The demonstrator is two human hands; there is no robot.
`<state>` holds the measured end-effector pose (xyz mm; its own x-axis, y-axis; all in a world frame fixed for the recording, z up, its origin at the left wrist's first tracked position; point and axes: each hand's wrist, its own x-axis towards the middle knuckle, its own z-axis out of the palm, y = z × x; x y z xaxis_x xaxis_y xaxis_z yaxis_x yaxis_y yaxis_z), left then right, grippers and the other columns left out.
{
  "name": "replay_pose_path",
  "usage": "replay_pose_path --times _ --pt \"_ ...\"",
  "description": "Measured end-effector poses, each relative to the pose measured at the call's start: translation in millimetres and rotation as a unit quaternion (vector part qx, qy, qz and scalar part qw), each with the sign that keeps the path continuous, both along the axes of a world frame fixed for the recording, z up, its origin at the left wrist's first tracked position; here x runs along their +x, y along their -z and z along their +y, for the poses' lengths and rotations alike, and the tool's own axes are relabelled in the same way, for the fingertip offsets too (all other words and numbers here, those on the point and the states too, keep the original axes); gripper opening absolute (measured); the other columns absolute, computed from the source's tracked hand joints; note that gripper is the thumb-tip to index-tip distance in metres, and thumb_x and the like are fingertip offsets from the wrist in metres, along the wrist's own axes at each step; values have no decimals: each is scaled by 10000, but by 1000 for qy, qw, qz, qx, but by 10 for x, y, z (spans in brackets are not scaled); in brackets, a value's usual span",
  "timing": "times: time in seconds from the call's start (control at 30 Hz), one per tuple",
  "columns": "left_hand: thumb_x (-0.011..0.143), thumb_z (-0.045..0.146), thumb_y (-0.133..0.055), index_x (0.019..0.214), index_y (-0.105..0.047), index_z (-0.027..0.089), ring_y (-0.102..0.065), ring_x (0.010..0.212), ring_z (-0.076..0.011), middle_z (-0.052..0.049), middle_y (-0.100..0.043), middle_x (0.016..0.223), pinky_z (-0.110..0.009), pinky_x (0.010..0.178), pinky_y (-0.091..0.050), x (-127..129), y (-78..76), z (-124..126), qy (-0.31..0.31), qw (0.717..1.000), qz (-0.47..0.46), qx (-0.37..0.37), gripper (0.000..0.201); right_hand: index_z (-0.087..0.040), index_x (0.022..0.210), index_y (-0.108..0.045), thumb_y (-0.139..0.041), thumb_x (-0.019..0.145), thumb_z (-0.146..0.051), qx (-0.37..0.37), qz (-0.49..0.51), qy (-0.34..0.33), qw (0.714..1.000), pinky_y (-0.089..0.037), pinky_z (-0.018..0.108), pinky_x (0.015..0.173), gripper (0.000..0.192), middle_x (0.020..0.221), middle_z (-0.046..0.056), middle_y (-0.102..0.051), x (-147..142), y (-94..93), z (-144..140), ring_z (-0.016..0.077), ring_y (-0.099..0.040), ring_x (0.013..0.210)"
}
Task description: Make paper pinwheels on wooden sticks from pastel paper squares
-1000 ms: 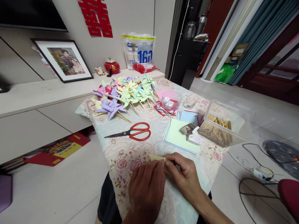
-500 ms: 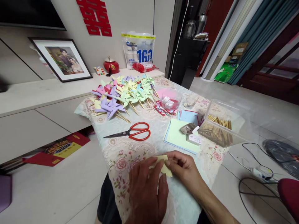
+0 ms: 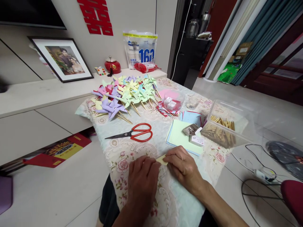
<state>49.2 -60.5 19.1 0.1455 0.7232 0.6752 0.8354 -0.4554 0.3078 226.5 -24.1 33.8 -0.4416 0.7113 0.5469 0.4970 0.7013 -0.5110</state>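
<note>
A small piece of folded pale yellow paper lies low over the tablecloth between my two hands, mostly covered by them. My left hand is closed at its left end, fingers bent down and fingertips hidden. From the right, my right hand closes its fingers on the other end. Beyond them, red-handled scissors lie with the blades pointing left. A stack of pale green and blue paper sheets sits past my right hand, with a small metal tin and a small white box on it.
Many finished paper pinwheels are heaped at the table's far left. A clear bin of short wooden sticks stands at the right edge. Near the back are a round clear container and paper scraps. Cables lie on the floor.
My left hand has drawn back slightly and its fingers have curled in. My right hand has turned over the yellow paper, which now shows less and looks narrower.
</note>
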Motion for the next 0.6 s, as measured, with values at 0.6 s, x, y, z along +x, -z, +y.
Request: replay_pose_path --times 0.6 --pt "939 134 -491 1136 -685 91 -633 1125 -275 -106 -741 1131 -432 982 -461 23 187 -284 68 990 125 -6 279 -165 1293 -602 -481 1008 -149 -25 -214 -50 975 -429 551 1071 310 1298 145 -673 248 126 -304 275 -585 1257"
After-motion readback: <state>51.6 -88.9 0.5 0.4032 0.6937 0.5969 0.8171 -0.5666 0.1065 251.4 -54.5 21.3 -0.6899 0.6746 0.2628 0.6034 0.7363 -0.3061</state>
